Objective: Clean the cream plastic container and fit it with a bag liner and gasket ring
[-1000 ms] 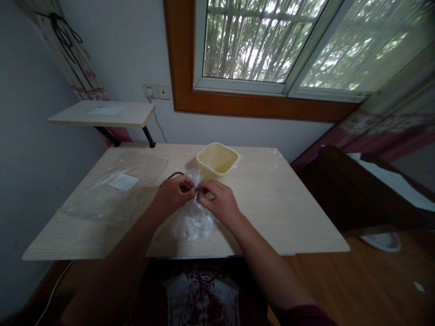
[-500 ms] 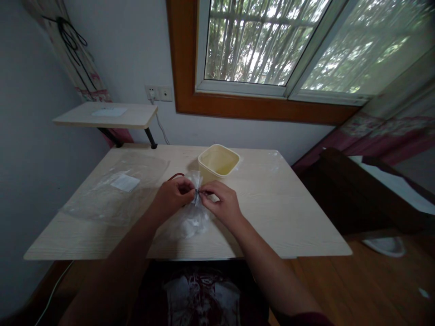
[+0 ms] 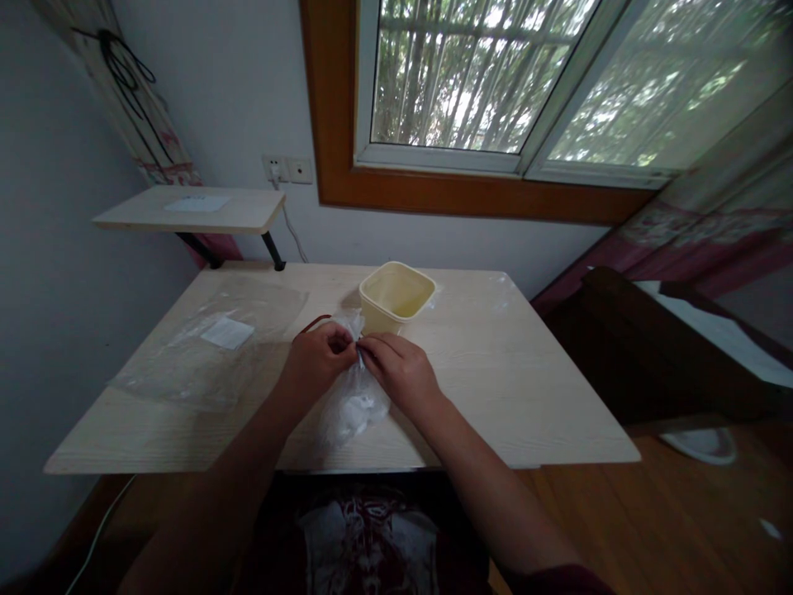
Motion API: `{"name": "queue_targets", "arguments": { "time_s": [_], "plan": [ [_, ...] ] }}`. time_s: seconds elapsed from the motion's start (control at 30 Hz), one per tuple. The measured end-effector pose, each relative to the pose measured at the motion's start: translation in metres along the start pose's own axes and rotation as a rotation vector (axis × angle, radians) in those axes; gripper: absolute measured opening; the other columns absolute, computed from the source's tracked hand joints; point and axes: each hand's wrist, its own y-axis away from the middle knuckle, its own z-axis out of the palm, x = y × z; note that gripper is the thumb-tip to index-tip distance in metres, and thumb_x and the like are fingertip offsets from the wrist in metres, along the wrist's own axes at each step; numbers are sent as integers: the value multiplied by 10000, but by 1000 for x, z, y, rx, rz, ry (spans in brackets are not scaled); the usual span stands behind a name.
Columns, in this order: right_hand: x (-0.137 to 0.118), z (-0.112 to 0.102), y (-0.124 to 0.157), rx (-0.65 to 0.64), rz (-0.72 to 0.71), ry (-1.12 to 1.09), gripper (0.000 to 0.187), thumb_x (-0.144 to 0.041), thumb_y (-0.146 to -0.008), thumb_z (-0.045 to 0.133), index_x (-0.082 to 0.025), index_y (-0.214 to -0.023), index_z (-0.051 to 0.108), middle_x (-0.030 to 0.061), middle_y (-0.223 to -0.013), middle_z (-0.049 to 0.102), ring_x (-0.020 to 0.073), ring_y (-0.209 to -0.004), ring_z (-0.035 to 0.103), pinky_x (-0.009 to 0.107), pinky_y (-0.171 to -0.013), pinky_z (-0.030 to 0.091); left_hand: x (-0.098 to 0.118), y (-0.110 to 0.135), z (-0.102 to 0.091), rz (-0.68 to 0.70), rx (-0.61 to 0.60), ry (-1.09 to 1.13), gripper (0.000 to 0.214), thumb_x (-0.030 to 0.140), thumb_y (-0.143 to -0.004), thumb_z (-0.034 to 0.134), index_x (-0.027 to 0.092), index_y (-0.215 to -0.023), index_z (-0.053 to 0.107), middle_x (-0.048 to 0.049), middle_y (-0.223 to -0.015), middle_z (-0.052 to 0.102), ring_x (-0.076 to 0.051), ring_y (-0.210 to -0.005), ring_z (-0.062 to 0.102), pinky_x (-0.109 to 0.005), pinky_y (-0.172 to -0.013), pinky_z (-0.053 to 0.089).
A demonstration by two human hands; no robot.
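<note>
On the pale wood-grain table (image 3: 496,397), my left hand (image 3: 317,359) and my right hand (image 3: 401,372) meet at the gathered neck of a clear plastic bag (image 3: 356,409). Both pinch that neck between fingers and thumbs. White, lumpy contents fill the bag's lower part, which rests on the table. A thin red cord (image 3: 315,322) curves out from behind my left hand, its far end hidden by the fingers. Just behind my right hand stands an open cream plastic tub (image 3: 395,296).
A flat clear plastic sheet with a white label (image 3: 214,347) lies on the table's left. A small wooden shelf (image 3: 192,208) stands behind the table, below a wall socket. A dark wooden bed frame (image 3: 638,347) stands to the right, above a wooden floor.
My hands have drawn closer together around the bag's neck, hiding more of it. The bag's lower part looks slightly narrower and hangs toward the front of the table.
</note>
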Motion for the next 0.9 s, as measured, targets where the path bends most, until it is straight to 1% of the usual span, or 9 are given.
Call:
{"name": "queue_targets", "arguments": {
  "time_s": [0.13, 0.3, 0.4, 0.5, 0.63, 0.77, 0.83, 0.9],
  "plan": [
    [2, 4, -2, 17, 28, -32, 155, -200, -969, 596, -176, -1055, 723, 114, -1000, 768, 207, -903, 725, 331, -824, 611, 0, 0, 0, 14, 19, -23, 97, 284, -761, 662, 194, -796, 657, 8, -663, 694, -146, -611, 645, -227, -553, 460],
    [3, 8, -3, 61, 50, -92, 126, -167, -937, 583, -177, -983, 700, 95, -927, 749, 193, -855, 704, 312, -787, 590, 2, 0, -3, 46, -3, -99, 96, 272, -763, 677, 189, -809, 669, -3, -689, 704, -143, -616, 637, -231, -568, 455],
    [2, 7, -4, 78, 62, -141, 108, -164, -920, 582, -183, -948, 684, 76, -878, 732, 178, -809, 685, 295, -757, 575, 4, 0, -6, 85, -11, -146, 97, 275, -764, 686, 189, -810, 677, -1, -691, 700, -139, -620, 630, -231, -585, 452],
    [1, 4, -4, 62, 70, -214, 89, -172, -905, 587, -200, -911, 672, 50, -833, 710, 162, -765, 665, 279, -727, 560, 6, 0, -9, 106, -33, -144, 97, 276, -763, 694, 188, -800, 679, 11, -668, 681, -127, -602, 607, -229, -591, 446],
    [0, -3, -2, 63, 52, -313, 84, -168, -878, 605, -211, -906, 671, 44, -841, 712, 152, -753, 667, 273, -717, 561, 8, 4, -15, 71, -115, -10, 116, 289, -762, 687, 176, -786, 670, 20, -633, 648, -114, -574, 575, -219, -561, 434],
    [-2, -6, 1, 113, 33, -417, 96, -164, -852, 626, -217, -914, 676, 37, -849, 722, 148, -754, 682, 272, -715, 572, 6, 8, -18, 5, -214, 154, 141, 301, -749, 687, 168, -784, 656, 27, -617, 622, -103, -551, 555, -205, -527, 426],
    [-3, -5, 3, 131, 63, -496, 103, -150, -829, 637, -218, -897, 674, 33, -846, 721, 150, -758, 685, 276, -715, 572, 3, 9, -17, -29, -240, 229, 158, 312, -745, 689, 167, -798, 651, 28, -619, 619, -100, -545, 560, -202, -525, 438],
    [-2, -4, 3, 119, 134, -587, 97, -148, -811, 642, -219, -872, 668, 29, -842, 716, 153, -760, 683, 279, -712, 570, 1, 10, -15, -56, -248, 305, 182, 329, -741, 689, 168, -815, 648, 25, -624, 622, -104, -543, 575, -206, -524, 457]
  ]
}}
